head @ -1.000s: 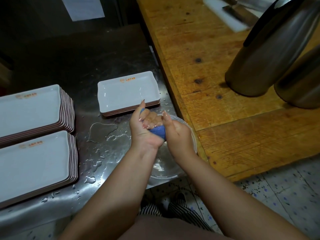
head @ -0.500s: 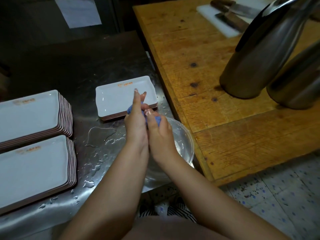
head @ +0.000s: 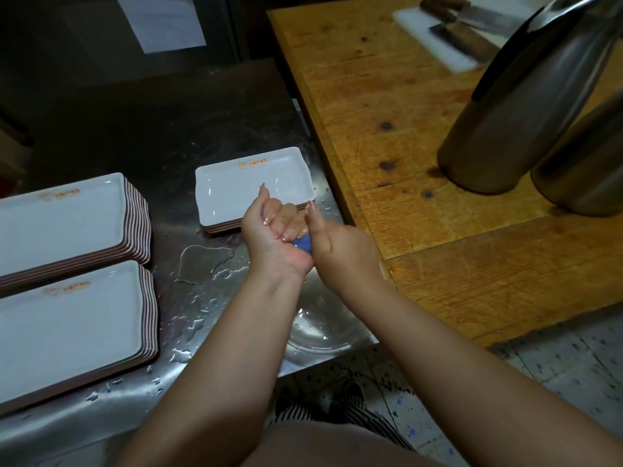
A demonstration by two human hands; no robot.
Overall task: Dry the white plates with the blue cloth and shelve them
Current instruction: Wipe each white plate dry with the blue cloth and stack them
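Observation:
Both hands squeeze the bunched blue cloth (head: 303, 245) above a clear glass bowl (head: 323, 328) at the metal counter's front edge. My left hand (head: 269, 241) wraps round the cloth from the left, and my right hand (head: 340, 244) grips it from the right with its fingers folded over the top. Only a small blue patch shows between the hands. A short stack of white rectangular plates (head: 236, 193) lies just behind the hands. Two taller stacks lie at the left: a far stack (head: 64, 224) and a near stack (head: 67, 328).
The steel counter (head: 202, 136) is wet, with a puddle (head: 202, 264) and drops near the hands. To the right stands a wooden table (head: 404, 129) bearing two steel jugs (head: 526, 106) and a white board with knives (head: 451, 32). Speckled floor lies below.
The hands have turned on the cloth: my right hand's fingers now fold over the top of it, where half a second ago my left fingers pointed straight up. The view has shifted slightly.

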